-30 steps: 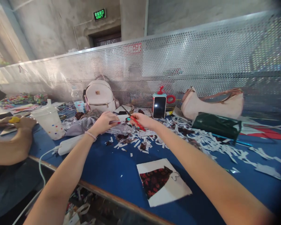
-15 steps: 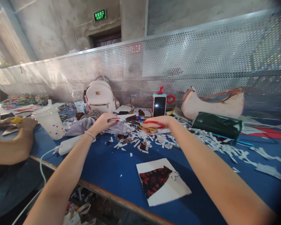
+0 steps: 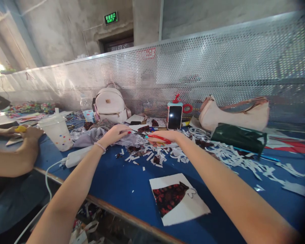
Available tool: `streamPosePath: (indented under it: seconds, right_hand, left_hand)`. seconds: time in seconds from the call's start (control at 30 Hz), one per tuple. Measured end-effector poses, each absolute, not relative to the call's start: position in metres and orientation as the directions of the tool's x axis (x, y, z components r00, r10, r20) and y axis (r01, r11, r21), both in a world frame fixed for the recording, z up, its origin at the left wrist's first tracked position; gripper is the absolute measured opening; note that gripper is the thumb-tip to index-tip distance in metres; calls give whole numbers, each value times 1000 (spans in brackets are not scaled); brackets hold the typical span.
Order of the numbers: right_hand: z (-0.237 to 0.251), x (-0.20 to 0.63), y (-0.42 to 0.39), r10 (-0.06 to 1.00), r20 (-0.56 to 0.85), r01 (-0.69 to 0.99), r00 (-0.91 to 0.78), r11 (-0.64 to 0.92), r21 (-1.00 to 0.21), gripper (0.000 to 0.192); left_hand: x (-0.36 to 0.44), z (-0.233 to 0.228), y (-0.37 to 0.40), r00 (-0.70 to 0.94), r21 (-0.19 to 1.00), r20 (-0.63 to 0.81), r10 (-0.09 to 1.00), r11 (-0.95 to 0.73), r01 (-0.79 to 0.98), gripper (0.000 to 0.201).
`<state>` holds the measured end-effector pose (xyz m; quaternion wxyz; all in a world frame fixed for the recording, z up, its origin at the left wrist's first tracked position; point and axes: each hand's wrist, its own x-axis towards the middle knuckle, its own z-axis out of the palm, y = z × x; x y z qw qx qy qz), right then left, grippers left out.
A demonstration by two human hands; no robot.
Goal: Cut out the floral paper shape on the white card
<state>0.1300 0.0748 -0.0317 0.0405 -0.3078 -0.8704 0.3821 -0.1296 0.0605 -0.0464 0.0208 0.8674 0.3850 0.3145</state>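
Right hand [image 3: 165,136] grips red-handled scissors [image 3: 152,136], blades pointing left; left hand [image 3: 115,133] pinches paper piece [image 3: 132,134] above far scraps [image 3: 152,154].

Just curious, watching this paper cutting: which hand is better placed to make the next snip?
The right hand, probably: it already grips the red-handled scissors, blades pointing toward the left hand, which pinches the material at the blade tips and steadies it over the paper scraps.

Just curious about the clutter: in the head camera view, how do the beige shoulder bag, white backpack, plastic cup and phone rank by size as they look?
1. Beige shoulder bag
2. White backpack
3. Plastic cup
4. Phone

The cup is nearer the camera, so its rank above the phone is unsure.
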Motion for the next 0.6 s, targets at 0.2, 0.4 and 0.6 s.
streamPosePath:
  seconds: [0.2,0.4,0.6]
  right_hand:
    - [-38,119,72,555,-153,484,-817,517,-706,33]
    - [-41,126,77,547,-159,480,-822,513,-712,30]
    - [-48,120,86,601,-129,503,-789,511,-697,27]
  left_hand:
    - [-132,-50,63,489,361,487,724,-676,642,21]
    - [-136,-50,64,454,445,452,768,-635,631,25]
    - [-151,-49,66,459,552,408,789,-614,565,58]
